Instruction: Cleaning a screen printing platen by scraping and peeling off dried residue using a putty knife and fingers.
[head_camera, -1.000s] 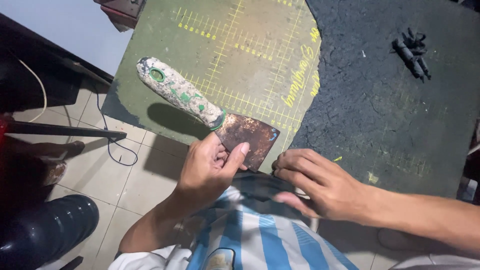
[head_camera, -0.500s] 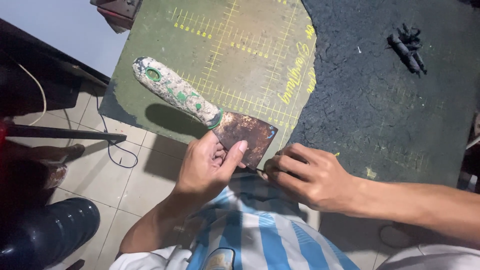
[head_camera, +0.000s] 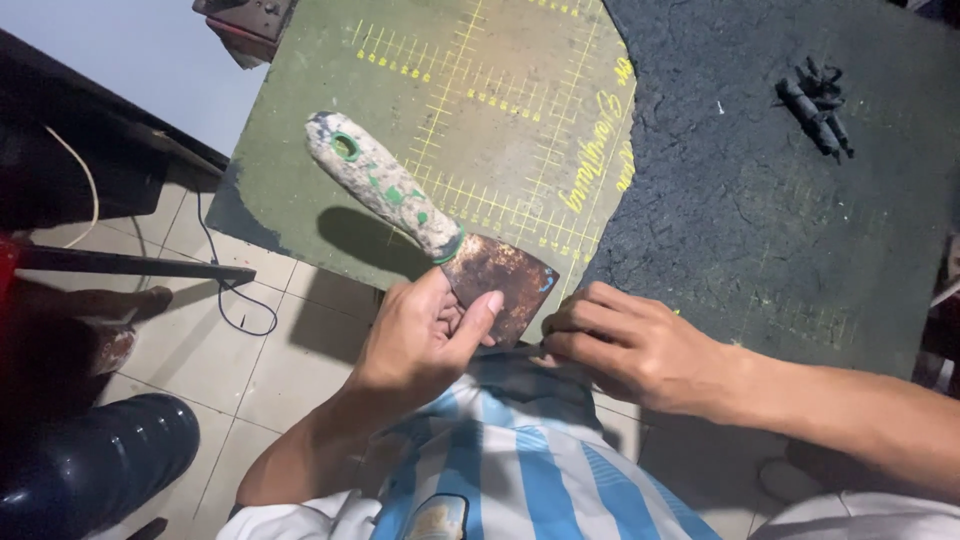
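Scraper (head_camera: 440, 225) rusty-bladed, handle resting on green mat (head_camera: 300, 170), left hand (head_camera: 425, 330) pinching blade at mat edge, right hand (head_camera: 625, 345) beside blade, fingertips pressed together.

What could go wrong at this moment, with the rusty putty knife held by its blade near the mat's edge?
1. The left hand grips the rusty metal putty knife by its blade, thumb pressed on the flat; a slip could nick the fingers.
2. The right hand pinches something too small to tell just beside the blade's corner, so a jerk might scrape it.
3. The knife's paint-spattered handle juts over the green cutting mat; if released, it may tip off the edge.
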